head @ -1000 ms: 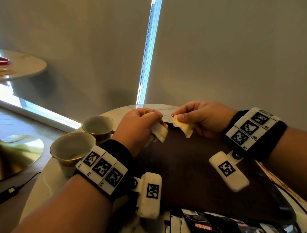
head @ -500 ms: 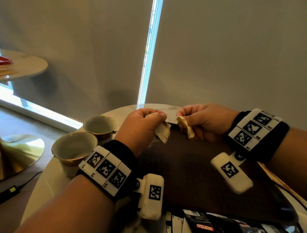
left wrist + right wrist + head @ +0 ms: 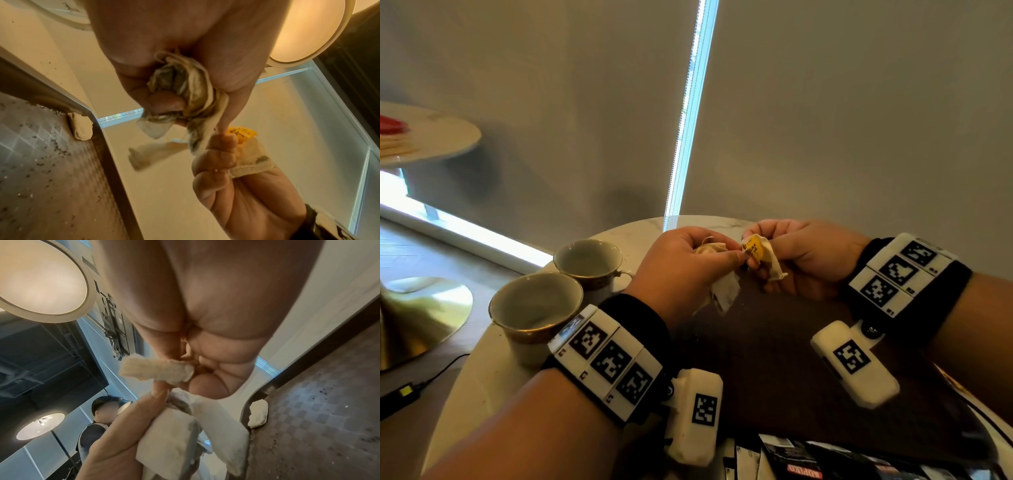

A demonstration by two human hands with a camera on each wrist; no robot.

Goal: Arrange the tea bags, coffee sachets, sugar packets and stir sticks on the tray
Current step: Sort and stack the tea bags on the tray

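Two cups (image 3: 536, 308) at left on tabletop (image 3: 482, 377), nothing visible inside. Left hand (image 3: 681, 267) clutches bunch of tea bags (image 3: 726, 291) above far edge of dark tray (image 3: 774, 377). Right hand (image 3: 801, 257) pinches one tea bag (image 3: 768, 257) with yellow tag (image 3: 753, 248). One tea bag (image 3: 80, 126) lies in tray's far corner; dark specks scattered on tray floor. Sachets (image 3: 791, 459) at near edge.

Café/lounge: marble tables (image 3: 619, 236), teacups (image 3: 536, 306), pendant lamps (image 3: 41, 280)

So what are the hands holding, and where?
The left hand grips a crumpled bunch of tea bags. The right hand pinches one tea bag by its top, beside its yellow tag.
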